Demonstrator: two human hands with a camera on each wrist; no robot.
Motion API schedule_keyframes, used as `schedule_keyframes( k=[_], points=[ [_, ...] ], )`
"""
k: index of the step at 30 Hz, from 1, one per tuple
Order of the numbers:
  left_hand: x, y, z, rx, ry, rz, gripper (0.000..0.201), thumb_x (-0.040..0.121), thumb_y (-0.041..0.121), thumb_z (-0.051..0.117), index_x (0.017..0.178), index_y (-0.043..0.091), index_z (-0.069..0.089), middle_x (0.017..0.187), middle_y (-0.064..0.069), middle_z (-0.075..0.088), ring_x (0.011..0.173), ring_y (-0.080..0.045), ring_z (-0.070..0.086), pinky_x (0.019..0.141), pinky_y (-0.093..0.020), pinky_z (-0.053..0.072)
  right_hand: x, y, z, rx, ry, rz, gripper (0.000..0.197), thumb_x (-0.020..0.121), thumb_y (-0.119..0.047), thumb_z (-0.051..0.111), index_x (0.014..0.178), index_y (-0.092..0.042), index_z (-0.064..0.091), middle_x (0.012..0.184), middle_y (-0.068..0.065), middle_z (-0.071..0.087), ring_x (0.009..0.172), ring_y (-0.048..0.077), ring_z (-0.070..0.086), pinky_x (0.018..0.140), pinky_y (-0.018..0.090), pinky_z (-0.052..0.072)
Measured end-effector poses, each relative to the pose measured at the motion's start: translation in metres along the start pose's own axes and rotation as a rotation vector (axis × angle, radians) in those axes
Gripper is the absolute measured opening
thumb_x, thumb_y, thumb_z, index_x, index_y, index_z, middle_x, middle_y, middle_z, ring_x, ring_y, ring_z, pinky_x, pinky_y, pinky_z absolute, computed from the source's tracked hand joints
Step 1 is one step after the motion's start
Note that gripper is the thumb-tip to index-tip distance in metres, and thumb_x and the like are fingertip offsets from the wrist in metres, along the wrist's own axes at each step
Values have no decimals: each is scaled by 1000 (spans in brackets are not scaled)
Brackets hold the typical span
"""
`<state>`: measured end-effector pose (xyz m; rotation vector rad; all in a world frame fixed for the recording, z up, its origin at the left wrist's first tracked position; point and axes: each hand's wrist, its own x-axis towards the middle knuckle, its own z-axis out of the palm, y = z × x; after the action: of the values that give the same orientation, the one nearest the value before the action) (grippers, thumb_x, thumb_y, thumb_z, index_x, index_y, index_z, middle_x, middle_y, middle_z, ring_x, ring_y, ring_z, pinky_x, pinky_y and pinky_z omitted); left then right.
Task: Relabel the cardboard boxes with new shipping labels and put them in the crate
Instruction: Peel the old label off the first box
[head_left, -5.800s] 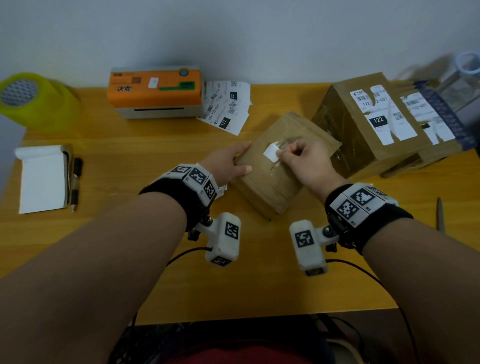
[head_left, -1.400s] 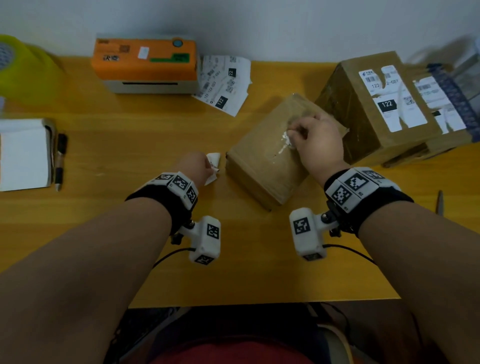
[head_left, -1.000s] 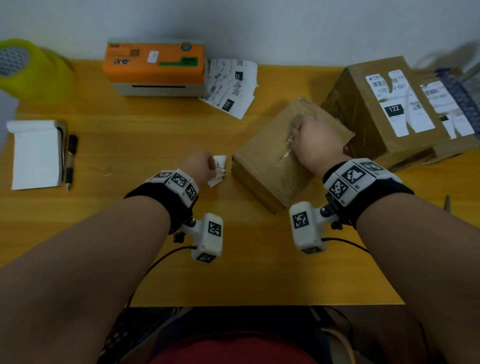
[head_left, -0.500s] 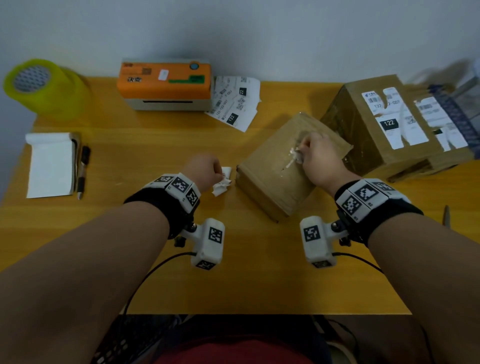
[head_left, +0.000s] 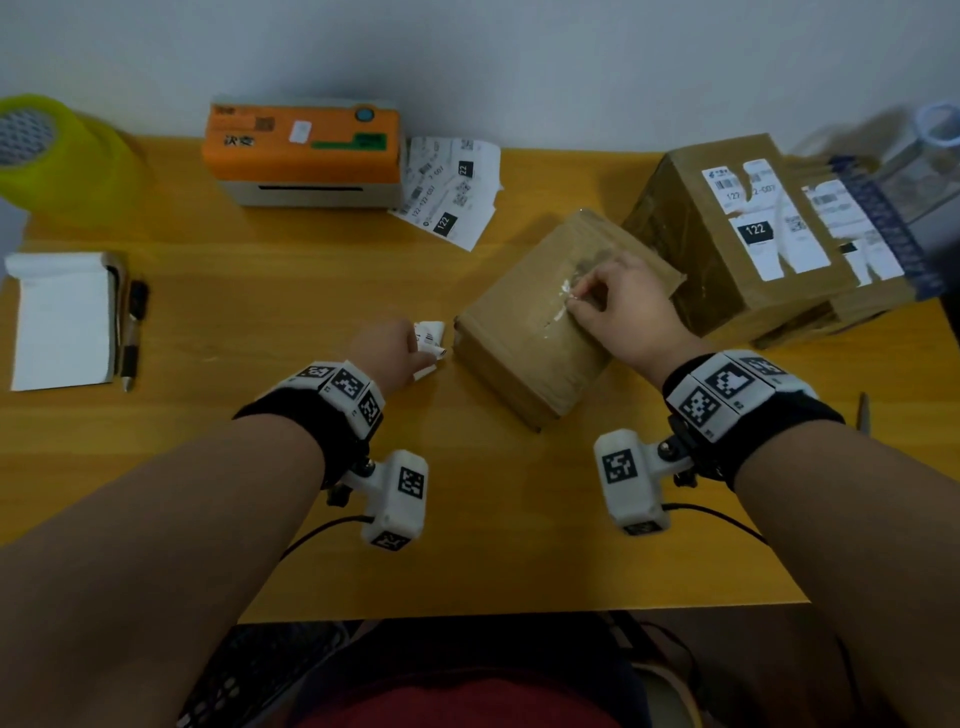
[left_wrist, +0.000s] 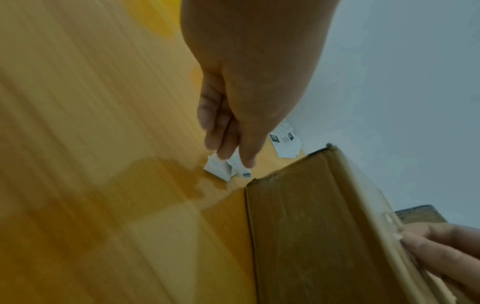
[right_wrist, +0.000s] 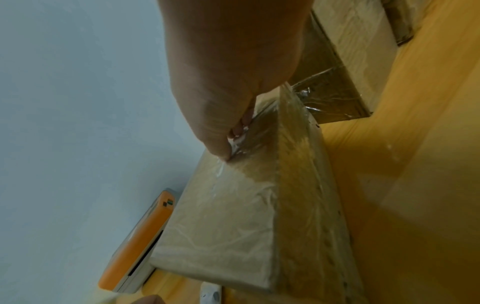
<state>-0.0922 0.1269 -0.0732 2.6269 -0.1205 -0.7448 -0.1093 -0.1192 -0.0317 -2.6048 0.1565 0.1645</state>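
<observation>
A small brown cardboard box (head_left: 535, 338) lies at an angle in the middle of the table. My right hand (head_left: 584, 301) rests on its top and pinches a thin white label remnant (head_left: 563, 288) stuck to the tape; the right wrist view shows the fingertips (right_wrist: 235, 131) nipping it. My left hand (head_left: 415, 351) sits on the table just left of the box and pinches crumpled label scraps (head_left: 432, 335), which the left wrist view shows as scraps (left_wrist: 219, 169) touching the tabletop. New printed labels (head_left: 452, 192) lie by the orange label printer (head_left: 304, 150).
A bigger box with torn old labels (head_left: 737, 228) stands right of the small one, with another box (head_left: 862, 249) behind it. A yellow-green tape roll (head_left: 57, 156), a notepad (head_left: 60, 322) and a pen (head_left: 132, 338) are at the left. A thin tool (head_left: 862, 410) lies near the right edge.
The white label piece seen on the box earlier is gone, only a thin remnant stays. My left hand left the box and holds scraps beside it. My right hand keeps picking at the same spot.
</observation>
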Motion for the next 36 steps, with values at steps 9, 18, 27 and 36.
schedule_keyframes(
  k=[9, 18, 27, 36],
  points=[
    [-7, 34, -24, -207, 303, 299, 5, 92, 20, 52, 88, 16, 51, 67, 4, 46, 58, -9, 40, 53, -21, 32, -4, 5, -7, 168, 60, -4, 9, 87, -19, 64, 85, -10, 60, 94, 4, 58, 91, 17, 52, 87, 31, 43],
    [2, 90, -23, -119, 71, 494, 23, 93, 20, 55, 113, 12, 64, 105, 1, 62, 99, -13, 57, 85, -23, 45, -6, 2, -12, 304, 31, -33, 19, 83, -8, 68, 96, -17, 57, 78, -4, 59, 78, 14, 59, 79, 27, 48],
    [13, 92, -17, -37, 42, 419, 24, 90, 19, 57, 113, 12, 61, 113, -4, 52, 98, -15, 53, 93, -26, 41, -2, -5, -9, -13, -29, 20, 14, 90, -17, 61, 97, -9, 69, 100, 7, 69, 96, 22, 62, 84, 27, 45],
    [11, 90, -16, -50, 15, 395, 27, 89, 20, 60, 115, 14, 60, 116, -4, 49, 103, -18, 53, 99, -33, 44, 13, -18, -3, -247, -161, 94, 10, 93, -14, 50, 84, -10, 53, 80, 8, 50, 90, 29, 60, 66, 29, 35]
  ],
)
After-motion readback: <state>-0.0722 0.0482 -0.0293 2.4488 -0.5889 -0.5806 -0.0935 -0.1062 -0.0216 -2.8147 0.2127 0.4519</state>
